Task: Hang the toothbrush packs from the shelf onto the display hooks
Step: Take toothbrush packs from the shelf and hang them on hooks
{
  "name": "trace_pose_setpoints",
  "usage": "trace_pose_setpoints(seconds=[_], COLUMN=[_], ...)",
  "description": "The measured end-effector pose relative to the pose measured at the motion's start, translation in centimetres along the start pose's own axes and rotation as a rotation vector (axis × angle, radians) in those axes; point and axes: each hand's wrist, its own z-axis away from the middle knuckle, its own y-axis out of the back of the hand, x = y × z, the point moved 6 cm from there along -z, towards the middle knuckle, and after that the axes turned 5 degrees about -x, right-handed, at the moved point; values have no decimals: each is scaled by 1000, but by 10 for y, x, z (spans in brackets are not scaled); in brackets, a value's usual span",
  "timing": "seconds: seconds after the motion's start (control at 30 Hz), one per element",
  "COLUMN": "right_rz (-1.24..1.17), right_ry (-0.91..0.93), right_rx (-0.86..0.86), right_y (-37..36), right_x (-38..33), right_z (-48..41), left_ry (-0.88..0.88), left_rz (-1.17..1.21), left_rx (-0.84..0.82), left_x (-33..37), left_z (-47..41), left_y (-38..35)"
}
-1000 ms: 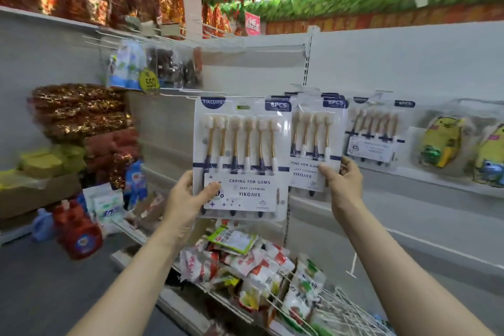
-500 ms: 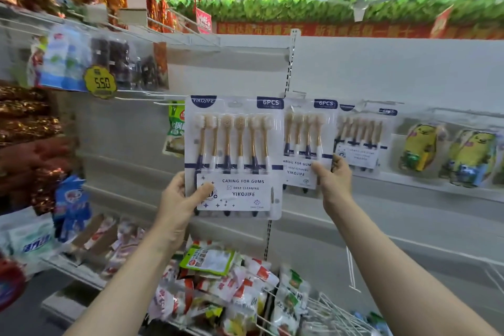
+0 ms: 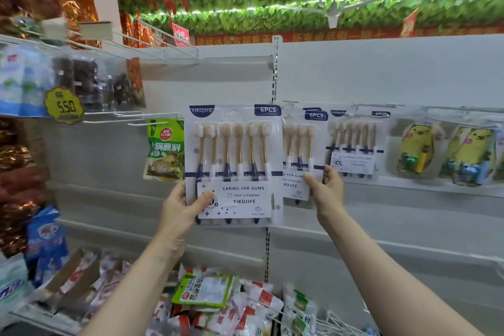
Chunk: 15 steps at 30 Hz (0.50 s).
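A white six-piece toothbrush pack [image 3: 233, 165] with gold and navy brushes is held upright in front of the white back panel by my left hand [image 3: 182, 206], which grips its lower left corner. Right behind it a second toothbrush pack [image 3: 302, 154] hangs from a display hook [image 3: 289, 103]; my right hand [image 3: 326, 189] pinches its lower right edge. A third toothbrush pack [image 3: 356, 147] hangs further right on the same rail, untouched.
Yellow cartoon toy packs [image 3: 416, 150] hang right of the toothbrushes. A green sauce pouch [image 3: 164, 148] hangs to the left below bare wire hooks [image 3: 141, 117]. Wire baskets of snack packets [image 3: 223, 305] sit below my arms. A yellow 5.50 price tag [image 3: 64, 106] hangs at left.
The view has swung to the right and slightly up. Both hands keep their holds; the front pack has risen a little toward the hook level.
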Motion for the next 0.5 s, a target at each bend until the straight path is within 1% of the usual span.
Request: trace_pose_setpoints(seconds=[0.4, 0.5], right_rz=[84, 144], right_ry=[-45, -45], right_rx=[-30, -47], right_y=[13, 18], right_x=[3, 0], right_z=[-28, -29], left_ry=[4, 12], left_rz=[20, 24], left_rx=[-54, -54], left_x=[-18, -23], left_z=[-15, -15], left_y=[-18, -23])
